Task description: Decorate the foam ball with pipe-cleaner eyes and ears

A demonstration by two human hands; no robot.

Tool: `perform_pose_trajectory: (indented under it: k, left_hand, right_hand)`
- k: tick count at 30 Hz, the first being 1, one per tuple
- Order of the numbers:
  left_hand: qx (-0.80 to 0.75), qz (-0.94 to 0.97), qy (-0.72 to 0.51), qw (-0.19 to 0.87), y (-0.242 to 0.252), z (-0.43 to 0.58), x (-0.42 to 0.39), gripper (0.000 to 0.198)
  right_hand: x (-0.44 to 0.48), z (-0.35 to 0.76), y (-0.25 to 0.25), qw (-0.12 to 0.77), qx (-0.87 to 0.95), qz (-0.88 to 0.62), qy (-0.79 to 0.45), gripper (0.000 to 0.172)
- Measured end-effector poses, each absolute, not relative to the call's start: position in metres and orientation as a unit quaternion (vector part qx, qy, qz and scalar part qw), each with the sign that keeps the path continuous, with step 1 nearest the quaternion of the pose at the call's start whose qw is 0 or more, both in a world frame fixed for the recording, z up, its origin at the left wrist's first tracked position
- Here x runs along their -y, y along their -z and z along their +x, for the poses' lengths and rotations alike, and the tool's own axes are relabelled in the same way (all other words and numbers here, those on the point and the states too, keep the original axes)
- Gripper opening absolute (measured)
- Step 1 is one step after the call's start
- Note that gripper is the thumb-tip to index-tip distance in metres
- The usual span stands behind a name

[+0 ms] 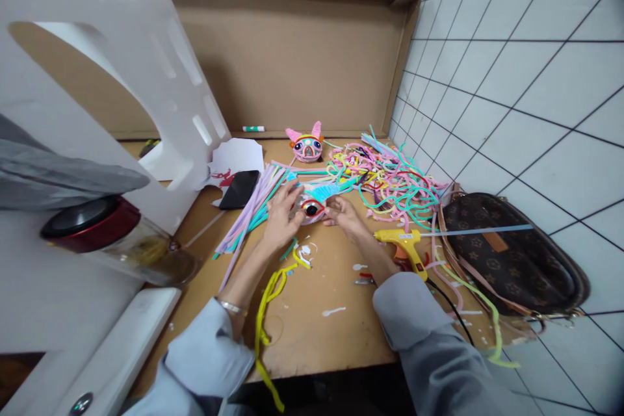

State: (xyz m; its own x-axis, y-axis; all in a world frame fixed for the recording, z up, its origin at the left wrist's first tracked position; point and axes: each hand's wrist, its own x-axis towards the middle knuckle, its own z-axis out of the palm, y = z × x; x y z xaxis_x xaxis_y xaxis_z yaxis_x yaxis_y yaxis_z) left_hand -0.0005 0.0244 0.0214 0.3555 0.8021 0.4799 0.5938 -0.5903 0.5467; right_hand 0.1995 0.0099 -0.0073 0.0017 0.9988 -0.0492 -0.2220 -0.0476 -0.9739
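Between my two hands is a small craft piece (312,208) with a black eye ringed in red and white and a light-blue pipe-cleaner top. My left hand (283,218) has its fingers bent against the piece's left side. On the other side, my right hand (344,216) pinches its edge with thumb and fingers. Part of the piece is hidden behind the fingers. A bundle of lilac and green pipe cleaners (248,211) lies beside my left hand. Yellow pipe cleaners (266,309) trail toward the table's front edge. Beyond the piece sits a pink animal head (307,148) with ears and eyes.
Right of my forearm lies a yellow glue gun (407,247), its glue stick reaching over a brown handbag (517,253). A tangled pipe-cleaner heap (394,179) is at back right. Left are a phone (240,190), white paper (238,155) and a jar (141,250). Cardboard (292,58) stands behind.
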Motion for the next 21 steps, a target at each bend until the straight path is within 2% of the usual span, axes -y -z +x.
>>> perform_pose_trajectory:
  k: [6,12,21]
  left_hand:
    - [-0.417,0.815,-0.377,0.140,-0.0203,-0.0023,-0.0273,0.053]
    - [-0.487,0.789,-0.358,0.114,-0.0258,-0.0045,-0.0232,0.052]
    - [-0.503,0.772,-0.357,0.153,-0.0229,-0.0079,-0.0221,0.053]
  right_hand:
    - [-0.0061,0.1955,0.0059,0.525,0.429,-0.448,-0.583,0.040]
    - [-0.0043,0.1933,0.0065,0.524,0.423,-0.452,-0.585,0.038]
    - [-0.0041,0.1955,0.0055,0.522,0.429,-0.452,-0.583,0.040]
